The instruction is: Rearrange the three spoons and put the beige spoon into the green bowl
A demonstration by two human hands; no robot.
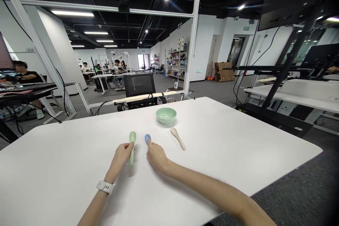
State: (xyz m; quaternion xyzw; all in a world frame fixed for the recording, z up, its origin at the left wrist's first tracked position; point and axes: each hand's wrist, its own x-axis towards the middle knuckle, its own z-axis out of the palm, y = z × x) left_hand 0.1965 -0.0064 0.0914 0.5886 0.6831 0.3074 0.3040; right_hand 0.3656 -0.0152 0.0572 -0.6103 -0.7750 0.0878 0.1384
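A pale green plastic spoon [132, 137] is held by the left hand [122, 156], with the fingers [127, 147] closed around its neck just below the bowl. The bowl projects away from the wearer, the handle emerges on the near side of the hand, and the long axis runs almost straight out from the body. A white wristband [105, 187] is worn on the left wrist. The right hand [156, 157] is curled and lies just to the right, its fingertips [149, 142] touching a sky-blue plastic spoon [147, 138]. Only the blue bowl is visible beyond them; the handle is hidden, so whether the spoon is firmly gripped cannot be told. The right hand is the nearer to a cream-coloured plastic spoon [178, 138], which lies untouched farther right, set diagonally with its bowl toward the far left and its handle toward the near right. A round pale green plastic bowl [166, 115] stands beyond the hands, slightly right of centre, on a white rounded-corner table [238, 141]. Past the far edge, a black-framed monitor [139, 85] is seen, and a seated person [23, 77] is at work to the left.
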